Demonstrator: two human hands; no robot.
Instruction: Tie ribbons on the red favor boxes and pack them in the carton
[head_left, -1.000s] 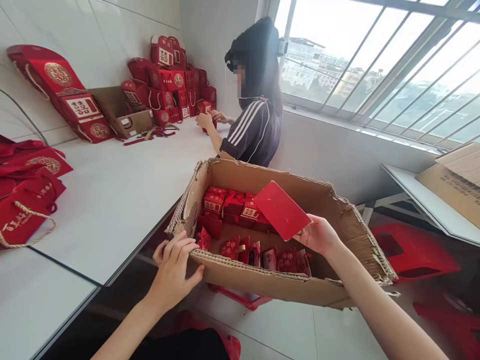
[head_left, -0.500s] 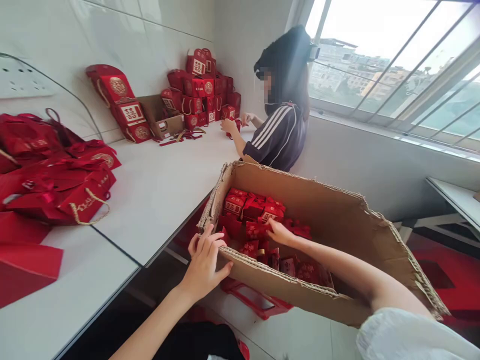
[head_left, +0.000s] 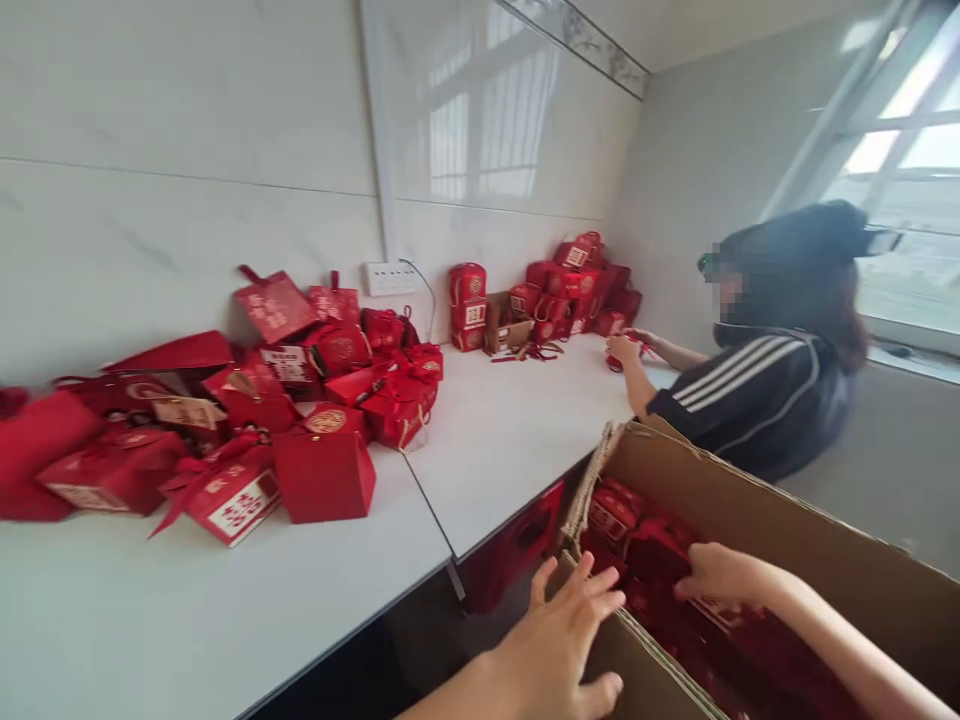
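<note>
A cardboard carton [head_left: 765, 480] with rough-cut edges stands at the lower right, several red gift boxes [head_left: 611, 515] inside it. My right hand [head_left: 724, 575] reaches into the carton, its fingers curled onto a red gift box with a pale label [head_left: 716, 608]; blur hides the exact grip. At the carton's near left corner, my left hand [head_left: 574, 630] has its fingers spread, the tips by the rim, holding nothing. Whether those fingertips touch the cardboard I cannot tell.
A white table [head_left: 480, 460] runs along the tiled wall. Red gift boxes [head_left: 326, 470] crowd its left part; more red boxes [head_left: 577, 285] are stacked at the far end, beside a small brown box [head_left: 510, 330]. A co-worker [head_left: 772, 370] handles a red item there.
The view has swung left, bringing more boxes on the table into sight. My left hand's fingers have spread and loosened from the carton's rim. My right hand remains inside the carton.
</note>
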